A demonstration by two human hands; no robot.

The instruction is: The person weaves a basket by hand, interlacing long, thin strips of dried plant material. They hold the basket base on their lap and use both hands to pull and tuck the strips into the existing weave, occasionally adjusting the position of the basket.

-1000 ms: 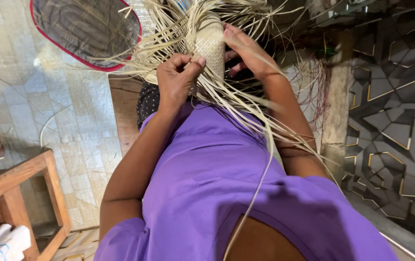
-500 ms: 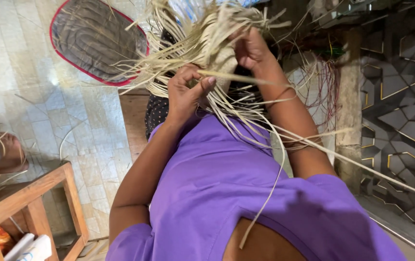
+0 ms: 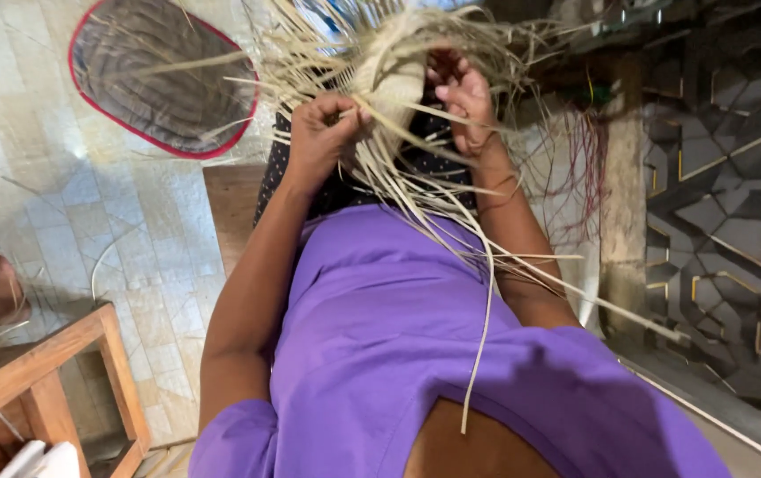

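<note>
Left hand (image 3: 323, 133) curled into a near fist, fingers pinching pale straw strands at the lower left edge of the half-woven straw piece (image 3: 394, 75). Right hand (image 3: 462, 99) half open, fingers bent against the piece's right side among loose strands. Piece held up above a purple shirt (image 3: 398, 354), pale tan, tightly plaited in the middle, long flat unwoven strips fanning outward and trailing down over the chest.

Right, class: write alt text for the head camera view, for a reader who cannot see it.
A person in a purple top works a partly woven straw piece, left hand gripping loose pale strands and right hand on the woven part. Below lie a pale tiled floor, a dark oval mat with a red edge and a wooden frame.
</note>
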